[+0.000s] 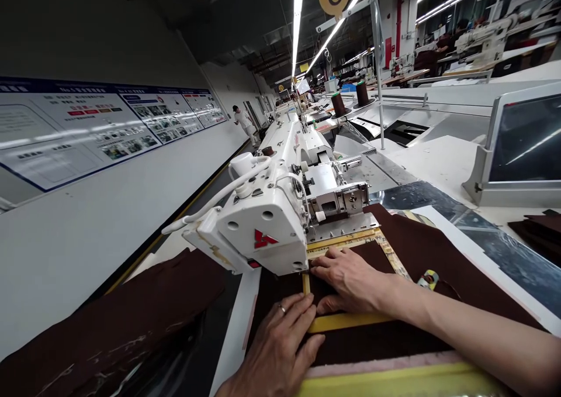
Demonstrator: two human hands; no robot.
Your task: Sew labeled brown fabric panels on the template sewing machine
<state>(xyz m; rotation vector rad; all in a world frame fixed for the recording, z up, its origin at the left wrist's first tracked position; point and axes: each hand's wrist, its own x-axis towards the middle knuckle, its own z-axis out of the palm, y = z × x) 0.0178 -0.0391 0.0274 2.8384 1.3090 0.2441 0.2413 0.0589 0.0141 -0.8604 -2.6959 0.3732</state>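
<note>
Dark brown fabric (pixel 438 251) lies under the head of a white sewing machine (pixel 272 227). On it rests a yellow frame (pixel 346 322) with a taped, patterned edge on its right side. My left hand (pixel 280 344), with a ring on one finger, lies with fingers spread at the frame's lower left corner. My right hand (pixel 350 277) lies flat inside the frame, its fingertips near the machine head and the frame's upper strip. Neither hand grips anything. The needle area is hidden behind the machine head.
Small scissors or snips (pixel 428 280) lie on the fabric by my right forearm. More brown fabric (pixel 131 321) hangs at the left. A screen (pixel 526 145) stands at the right, thread spools (pixel 339 103) farther back. A person (pixel 244 122) is by the far wall.
</note>
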